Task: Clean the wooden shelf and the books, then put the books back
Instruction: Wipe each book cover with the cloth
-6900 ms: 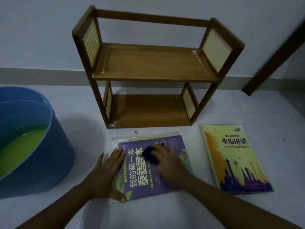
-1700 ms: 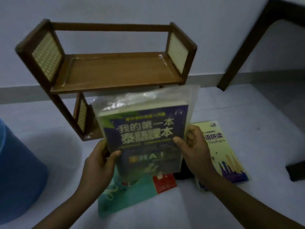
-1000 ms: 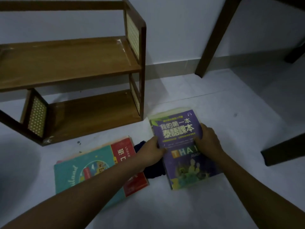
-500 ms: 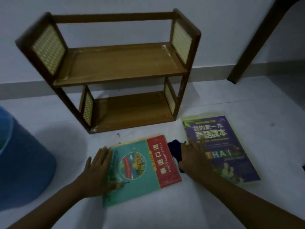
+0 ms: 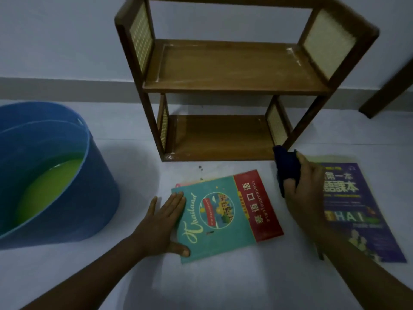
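Holding the bunched dark blue cloth (image 5: 287,167) curled in our right hand (image 5: 300,193) at centre right of the frame, we see that the coming wipe turns on one relation — the flat teal and red paperback book (image 5: 225,214) lies to the left of that grip and slightly lower in the picture, near but not touching it. Its long axis runs from lower left to upper right, the red band on the side nearer the cloth. Our left hand (image 5: 161,222) lies flat with straight fingers on the book's left edge, thumb at the lower corner, pinning it, so the right hand is the free one and, we judge, the one to sweep leftward across the cover. The purple paperback book (image 5: 357,211) lies flat under and beyond our right wrist at the right edge. The bare two-tier wooden shelf with woven side panels (image 5: 232,70) stands at upper centre, and the round blue plastic tub of yellow-green liquid (image 5: 96,182) sits at the left — well apart from the cloth
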Demonstrator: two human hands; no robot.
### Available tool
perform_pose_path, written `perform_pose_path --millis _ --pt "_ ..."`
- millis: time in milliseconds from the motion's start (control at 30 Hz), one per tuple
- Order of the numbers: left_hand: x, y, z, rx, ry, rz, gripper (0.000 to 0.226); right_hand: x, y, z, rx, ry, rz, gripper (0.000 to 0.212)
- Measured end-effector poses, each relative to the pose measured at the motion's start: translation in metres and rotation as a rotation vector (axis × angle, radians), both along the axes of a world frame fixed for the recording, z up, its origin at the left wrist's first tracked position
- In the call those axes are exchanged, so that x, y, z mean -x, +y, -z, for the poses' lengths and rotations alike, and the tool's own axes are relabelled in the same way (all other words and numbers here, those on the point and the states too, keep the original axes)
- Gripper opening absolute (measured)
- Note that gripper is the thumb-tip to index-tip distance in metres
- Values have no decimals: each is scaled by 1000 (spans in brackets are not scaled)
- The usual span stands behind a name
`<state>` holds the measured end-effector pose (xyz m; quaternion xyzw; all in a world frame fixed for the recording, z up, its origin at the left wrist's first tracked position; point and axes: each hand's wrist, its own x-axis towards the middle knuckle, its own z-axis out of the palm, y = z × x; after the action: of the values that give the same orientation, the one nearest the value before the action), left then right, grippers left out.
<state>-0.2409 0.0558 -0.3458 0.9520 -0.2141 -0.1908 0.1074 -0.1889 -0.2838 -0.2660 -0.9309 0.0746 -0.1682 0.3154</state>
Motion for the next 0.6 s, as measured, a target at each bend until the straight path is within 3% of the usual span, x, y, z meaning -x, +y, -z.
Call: perform_pose_path --millis 200,267,400,467,600 --pt "-2 1 1 -5 10 -4 134 7 49 58 296 461 -310 61" --pt "-2 -1 -3 4 22 1 134 36 82 65 348 441 -429 53" --pt "-3 0 -3 37 -15 10 132 91 131 59 396 285 -958 41" --pt "-4 -1 -7 26 -3 14 136 52 120 63 443 226 -888 40" --pt "-5 -1 -6 32 12 6 139 -34 63 61 477 388 -299 39"
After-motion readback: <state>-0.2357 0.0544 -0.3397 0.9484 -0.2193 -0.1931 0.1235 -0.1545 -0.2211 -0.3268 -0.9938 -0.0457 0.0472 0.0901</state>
